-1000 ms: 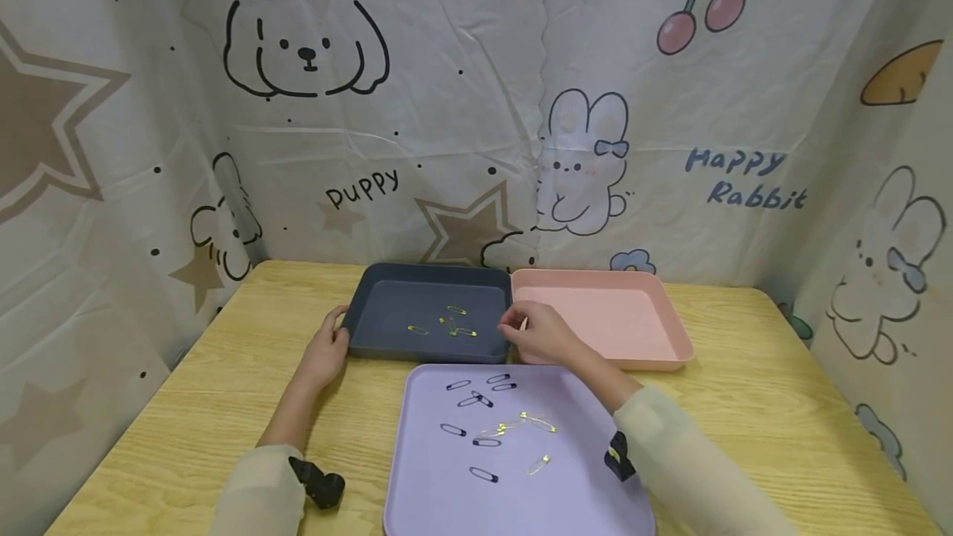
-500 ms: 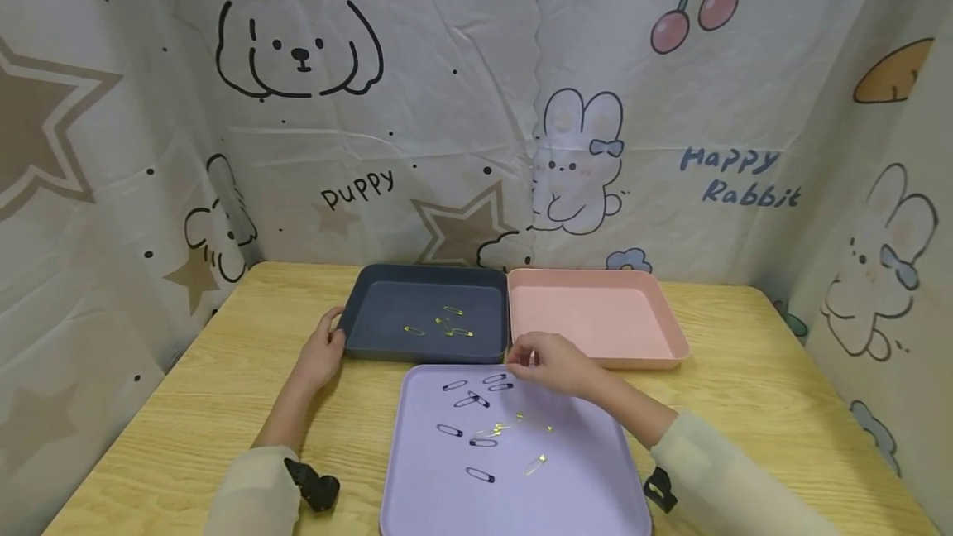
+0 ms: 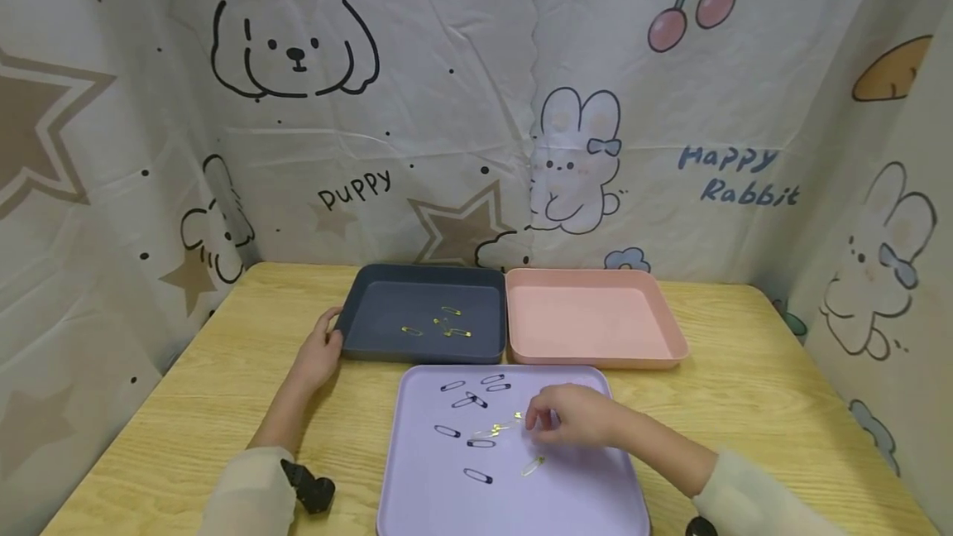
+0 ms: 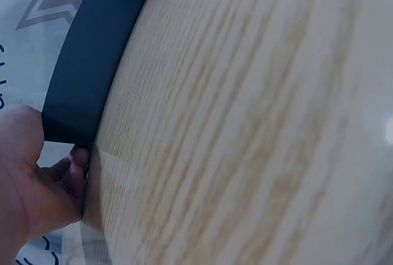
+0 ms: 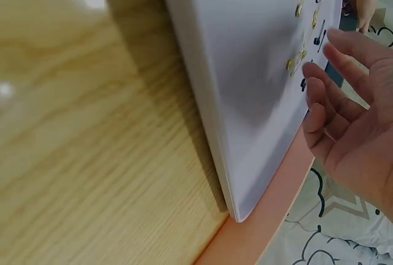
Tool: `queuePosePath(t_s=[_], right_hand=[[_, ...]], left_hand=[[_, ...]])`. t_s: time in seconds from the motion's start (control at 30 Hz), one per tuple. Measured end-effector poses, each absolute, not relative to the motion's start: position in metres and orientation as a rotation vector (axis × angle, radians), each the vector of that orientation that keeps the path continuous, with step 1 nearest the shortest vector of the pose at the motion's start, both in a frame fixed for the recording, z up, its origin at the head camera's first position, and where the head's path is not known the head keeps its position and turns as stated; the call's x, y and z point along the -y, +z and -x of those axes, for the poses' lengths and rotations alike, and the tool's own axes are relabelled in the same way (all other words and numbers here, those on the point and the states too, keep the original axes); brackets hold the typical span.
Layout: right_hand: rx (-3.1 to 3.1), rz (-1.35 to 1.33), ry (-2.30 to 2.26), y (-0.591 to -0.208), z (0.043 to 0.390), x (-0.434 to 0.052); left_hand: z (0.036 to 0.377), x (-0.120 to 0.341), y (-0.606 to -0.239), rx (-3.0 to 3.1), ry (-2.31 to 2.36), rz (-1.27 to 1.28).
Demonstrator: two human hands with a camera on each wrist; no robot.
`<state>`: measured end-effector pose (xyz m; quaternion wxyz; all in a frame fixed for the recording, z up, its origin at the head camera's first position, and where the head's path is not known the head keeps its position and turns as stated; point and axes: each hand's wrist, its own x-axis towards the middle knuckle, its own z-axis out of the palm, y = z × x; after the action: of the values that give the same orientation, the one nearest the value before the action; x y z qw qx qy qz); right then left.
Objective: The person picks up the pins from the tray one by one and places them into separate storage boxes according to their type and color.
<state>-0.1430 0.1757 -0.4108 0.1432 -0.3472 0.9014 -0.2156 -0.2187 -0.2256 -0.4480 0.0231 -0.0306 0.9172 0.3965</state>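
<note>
- Cartoon-printed cloth (image 3: pixel 462 106) with puppies, rabbits and stars hangs behind and beside a pale wooden desk (image 3: pixel 782 404).
- On the desk sit three trays: a dark blue tray (image 3: pixel 350 329) at the back left, a pink tray (image 3: pixel 596 321) touching it on the right, and a lilac tray (image 3: pixel 581 495) nearest the person.
- Several gold safety pins (image 3: pixel 445 323) lie in the dark blue tray.
- Dark pins (image 3: pixel 476 397) and a few gold pins (image 3: pixel 533 466) lie scattered on the lilac tray.
- The left hand (image 3: pixel 318 352) rests against the dark blue tray's left edge, thumb on the rim; its grip looks relaxed, fingers at the tray's corner.
- The right hand (image 3: pixel 573 413) hovers over the lilac tray beside the gold pins in the middle, fingers loosely apart and holding nothing that can be seen.
</note>
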Motion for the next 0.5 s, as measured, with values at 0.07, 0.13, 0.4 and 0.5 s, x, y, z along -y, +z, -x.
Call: queuePosePath(t_s=[0.07,0.13,0.4,0.5], right_hand=[[-2.602,1.024,-0.583,-0.411,0.138,-0.178],[-2.606,1.046,-0.559,-0.412,0.133,-0.181],[-2.613,1.017,-0.602,-0.422,0.121,-0.185],[-2.622,0.984,-0.64,-0.424,0.118,-0.186]], left_hand=[[0.218,0.226,-0.449,-2.839,1.231,0.095],[0.218,0.226,-0.449,-2.836,1.235,0.092],[0.218,0.227,-0.45,-2.835,1.243,0.066],[0.218,0.226,-0.449,-2.839,1.236,0.07]])
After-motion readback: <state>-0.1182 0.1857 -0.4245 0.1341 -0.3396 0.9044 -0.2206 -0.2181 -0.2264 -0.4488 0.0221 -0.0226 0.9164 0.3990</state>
